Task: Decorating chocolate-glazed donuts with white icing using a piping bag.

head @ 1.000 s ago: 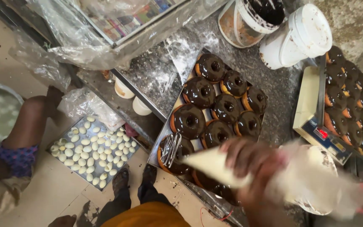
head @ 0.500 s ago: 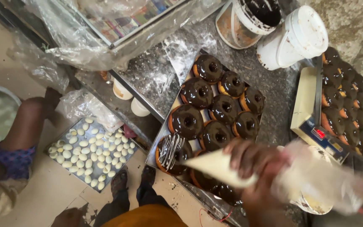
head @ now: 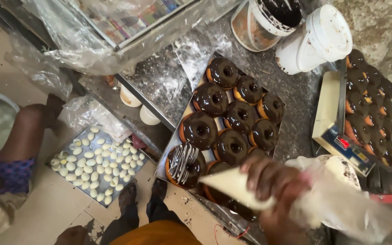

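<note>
The right hand [head: 273, 181], fingers pinching the piping bag [head: 237, 186] above the tray [head: 169, 156] of donuts [head: 184, 165], could blot icing if squeezed too hard; left hand unseen.

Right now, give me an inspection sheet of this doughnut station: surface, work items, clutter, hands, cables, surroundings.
Surface: speckled grey stone counter, dusted white in places.
Work items: metal tray of chocolate-glazed doughnuts; the near-left doughnut carries white icing stripes; white plastic piping bag points at it.
Clutter: two white plastic buckets, a cream scale, crumpled clear plastic sheeting.
Hands: right hand grips the piping bag; left hand not in view.
Cables: thin red wire under the counter edge.
Surroundings: second doughnut tray on the right; floor tray of pale dough pieces; another person's leg.
</note>
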